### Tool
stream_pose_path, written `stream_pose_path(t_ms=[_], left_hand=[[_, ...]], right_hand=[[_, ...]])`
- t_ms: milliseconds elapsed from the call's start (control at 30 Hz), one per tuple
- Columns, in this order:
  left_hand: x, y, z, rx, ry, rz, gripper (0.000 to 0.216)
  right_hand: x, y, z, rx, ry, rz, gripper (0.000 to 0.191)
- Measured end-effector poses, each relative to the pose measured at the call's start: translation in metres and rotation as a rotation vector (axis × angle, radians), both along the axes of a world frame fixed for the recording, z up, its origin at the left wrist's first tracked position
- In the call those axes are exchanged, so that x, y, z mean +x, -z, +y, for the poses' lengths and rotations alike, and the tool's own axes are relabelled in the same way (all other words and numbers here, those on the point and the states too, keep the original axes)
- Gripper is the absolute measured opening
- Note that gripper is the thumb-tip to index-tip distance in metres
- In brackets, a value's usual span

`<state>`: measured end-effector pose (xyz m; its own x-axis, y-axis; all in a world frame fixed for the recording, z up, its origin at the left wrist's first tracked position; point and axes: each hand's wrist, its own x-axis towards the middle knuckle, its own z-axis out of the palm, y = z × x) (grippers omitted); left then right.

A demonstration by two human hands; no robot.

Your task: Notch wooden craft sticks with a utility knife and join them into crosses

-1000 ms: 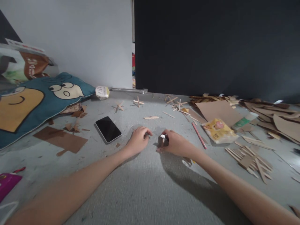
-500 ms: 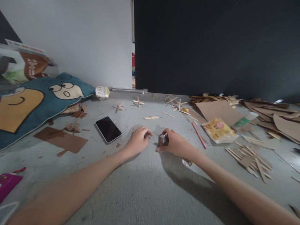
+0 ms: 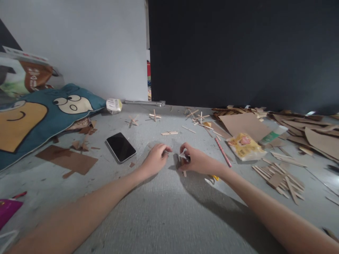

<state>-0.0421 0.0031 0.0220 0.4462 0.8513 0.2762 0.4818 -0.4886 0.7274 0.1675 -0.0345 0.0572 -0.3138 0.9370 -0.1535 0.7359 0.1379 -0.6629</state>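
My right hand (image 3: 197, 159) is closed around a small shiny thing (image 3: 182, 155), low over the grey table (image 3: 148, 218), near the middle. My fingers cover most of it, so I can't tell what it is. A pale bit (image 3: 184, 173) pokes out under my fingertips, and I can't tell if I'm holding that too.

My left hand (image 3: 156, 158) is just across from it, and the two hands are apart. Its fingers are curled, and I can't see if they hold anything or are pinched together. Past my hands lies a flat wooden piece (image 3: 170, 133).

Something yellow (image 3: 215, 177) peeks out by my right wrist, which hides part of it. A white thing (image 3: 209, 181) next to it is too blurry to name. The phone (image 3: 121, 147) on my left has a dark screen. A purple thing (image 3: 9, 210) is cut off at the left edge. Far back, the dark board (image 3: 238, 53) and the pale wall (image 3: 79, 46) leave only a thin gap, and the colours inside are hard to make out.
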Motion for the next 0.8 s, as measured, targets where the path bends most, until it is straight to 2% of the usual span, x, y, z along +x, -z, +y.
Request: stream_pose_path(t_ms=[133,267,333,400,533,633,700,800], left_hand=[[0.003,-0.011,-0.013,-0.231,0.177,-0.086,0.025],[0.006,-0.015,-0.028,-0.294,0.289,-0.082,0.048],[0.008,-0.013,-0.033,-0.298,0.295,-0.113,0.059],[0.010,-0.011,-0.035,-0.340,0.287,-0.161,0.062],[0.013,-0.009,-0.036,-0.460,0.230,-0.291,0.053],[0.013,-0.009,-0.036,-0.525,0.267,-0.379,0.055],[0.013,-0.009,-0.036,-0.533,0.296,-0.417,0.052],[0.013,-0.006,-0.034,-0.516,0.226,-0.465,0.040]], right_hand=[[-0.002,0.003,0.002,0.011,-0.005,0.168,0.038],[-0.008,-0.003,-0.001,0.055,0.050,0.286,0.030],[-0.012,-0.006,-0.003,0.066,0.095,0.345,0.026],[-0.016,-0.009,-0.005,0.065,0.151,0.424,0.022],[-0.021,-0.010,-0.007,0.021,0.191,0.519,0.030],[-0.021,-0.008,-0.007,0.033,0.186,0.491,0.034],[-0.021,-0.006,-0.008,0.067,0.190,0.458,0.036],[-0.020,-0.005,-0.012,0.097,0.217,0.452,0.047]])
